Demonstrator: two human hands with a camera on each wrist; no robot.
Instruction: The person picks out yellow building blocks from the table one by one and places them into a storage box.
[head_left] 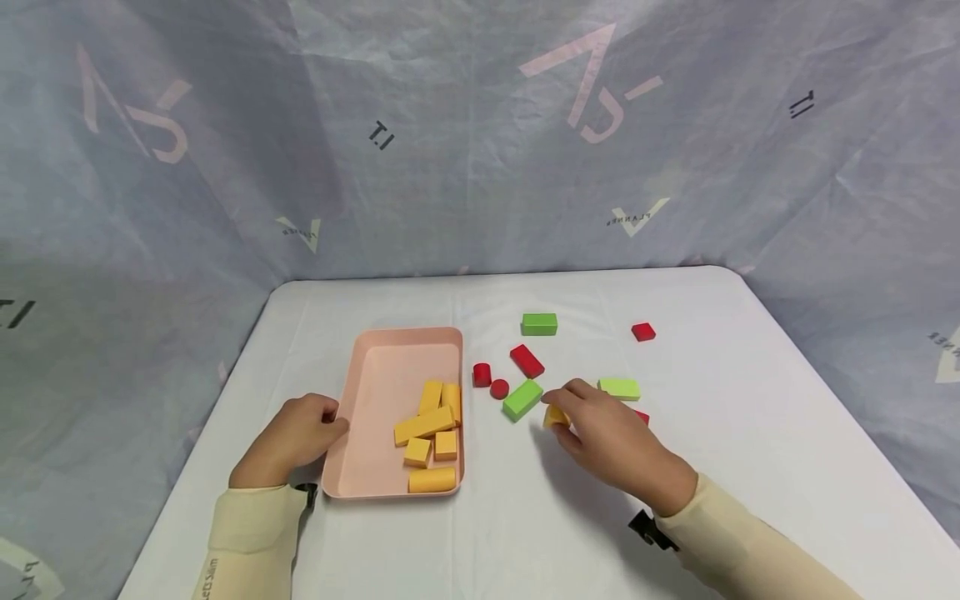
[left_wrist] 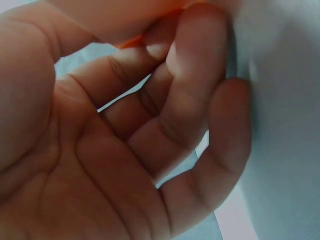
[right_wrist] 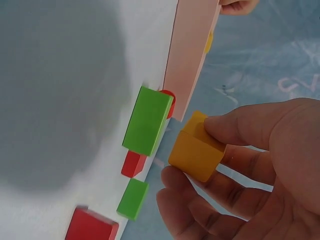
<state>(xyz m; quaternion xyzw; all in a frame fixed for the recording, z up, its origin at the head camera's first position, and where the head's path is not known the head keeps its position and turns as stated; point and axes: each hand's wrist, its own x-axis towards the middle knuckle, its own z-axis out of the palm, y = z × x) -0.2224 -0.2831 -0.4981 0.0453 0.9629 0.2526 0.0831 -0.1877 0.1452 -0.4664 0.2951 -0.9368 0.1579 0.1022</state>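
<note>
Above the table, my right hand [head_left: 611,433] pinches a yellow block [right_wrist: 197,155] between thumb and fingers. In the right wrist view the block's flat faces show, with the thumb on its upper side. My left hand [head_left: 300,433] grips the left rim of a pink tray [head_left: 382,337], thumb over the edge and fingers curled. In the left wrist view those curled fingers [left_wrist: 192,75] fill most of the picture. Several yellow blocks [head_left: 423,426], some rectangular, some cube-like, some rounded, lie in the tray's right half. A green block [head_left: 522,400] lies just left of my right hand.
Between tray and right hand lie a red cylinder [head_left: 482,375], a red disc [head_left: 499,388] and a red block [head_left: 527,361]. Farther back are a green block [head_left: 539,324] and a small red block [head_left: 643,332]. A light green block [head_left: 619,388] sits beyond my right hand.
</note>
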